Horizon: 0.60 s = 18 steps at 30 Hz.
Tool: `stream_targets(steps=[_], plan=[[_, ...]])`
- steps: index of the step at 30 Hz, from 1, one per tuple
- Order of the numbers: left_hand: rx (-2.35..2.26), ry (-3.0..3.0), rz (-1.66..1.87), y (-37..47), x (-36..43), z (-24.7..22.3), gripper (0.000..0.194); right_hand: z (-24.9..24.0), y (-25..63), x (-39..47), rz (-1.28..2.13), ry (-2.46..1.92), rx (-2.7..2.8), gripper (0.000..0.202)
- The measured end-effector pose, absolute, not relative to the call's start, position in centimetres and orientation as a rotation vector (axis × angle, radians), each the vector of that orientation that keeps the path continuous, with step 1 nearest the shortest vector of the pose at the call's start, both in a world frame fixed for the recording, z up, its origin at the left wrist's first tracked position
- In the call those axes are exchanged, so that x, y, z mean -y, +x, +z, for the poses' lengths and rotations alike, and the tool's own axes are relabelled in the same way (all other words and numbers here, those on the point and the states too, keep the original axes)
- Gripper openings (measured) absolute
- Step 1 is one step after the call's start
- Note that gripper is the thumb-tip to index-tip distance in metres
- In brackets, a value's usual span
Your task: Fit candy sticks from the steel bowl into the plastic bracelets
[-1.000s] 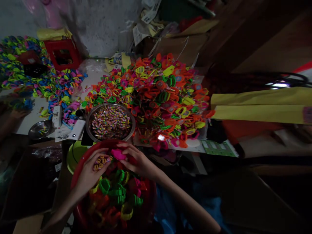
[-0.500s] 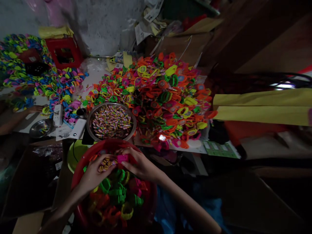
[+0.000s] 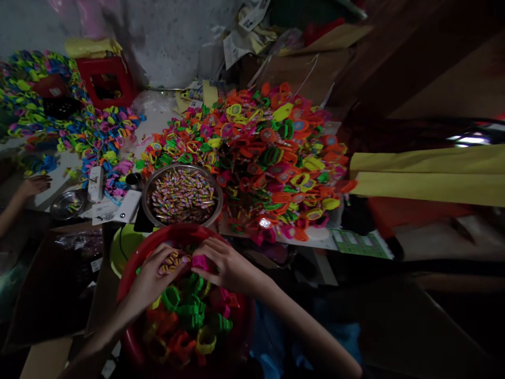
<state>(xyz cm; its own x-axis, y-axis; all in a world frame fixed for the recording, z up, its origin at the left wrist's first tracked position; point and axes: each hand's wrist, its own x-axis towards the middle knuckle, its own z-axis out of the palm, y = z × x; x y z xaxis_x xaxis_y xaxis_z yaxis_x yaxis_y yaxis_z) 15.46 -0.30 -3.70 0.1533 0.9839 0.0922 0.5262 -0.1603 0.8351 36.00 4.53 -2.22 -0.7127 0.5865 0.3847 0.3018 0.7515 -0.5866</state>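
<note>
My left hand (image 3: 152,276) is curled around several small wrapped candies (image 3: 170,262) above the red tub (image 3: 132,263). Close beside it, my right hand (image 3: 221,263) pinches a pink plastic piece (image 3: 200,262); the fingertips of both hands nearly meet. Below them in the tub lie green plastic bands (image 3: 191,311), with orange, yellow and pink ones around. Just beyond the tub's far rim stands a metal bowl (image 3: 219,202) full of wrapped candies (image 3: 181,195).
Behind the bowl is a large heap of colourful toy watches (image 3: 276,158). A red stool (image 3: 106,81), a white power strip (image 3: 95,183) and a small metal bowl (image 3: 59,208) are at left. Another person's hand (image 3: 35,185) is at the far left.
My right hand has closed further over the pink piece, its fingers more bent. The other person's hand has drawn back to the left. The view has shifted slightly.
</note>
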Motion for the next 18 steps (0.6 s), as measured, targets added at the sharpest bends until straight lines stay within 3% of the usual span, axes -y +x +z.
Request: stream_targets(steps=[8,18], plan=[[-1.489,1.580,0.841,15.18,0.55,-4.42,0.026,-1.76,35.82,-4.90,0.380,-0.626,2.549,0.024],[-1.547,1.634,0.782,14.91,0.52,-4.06,0.020,-2.11,35.85,-4.77,0.529,-0.664,2.530,0.034]])
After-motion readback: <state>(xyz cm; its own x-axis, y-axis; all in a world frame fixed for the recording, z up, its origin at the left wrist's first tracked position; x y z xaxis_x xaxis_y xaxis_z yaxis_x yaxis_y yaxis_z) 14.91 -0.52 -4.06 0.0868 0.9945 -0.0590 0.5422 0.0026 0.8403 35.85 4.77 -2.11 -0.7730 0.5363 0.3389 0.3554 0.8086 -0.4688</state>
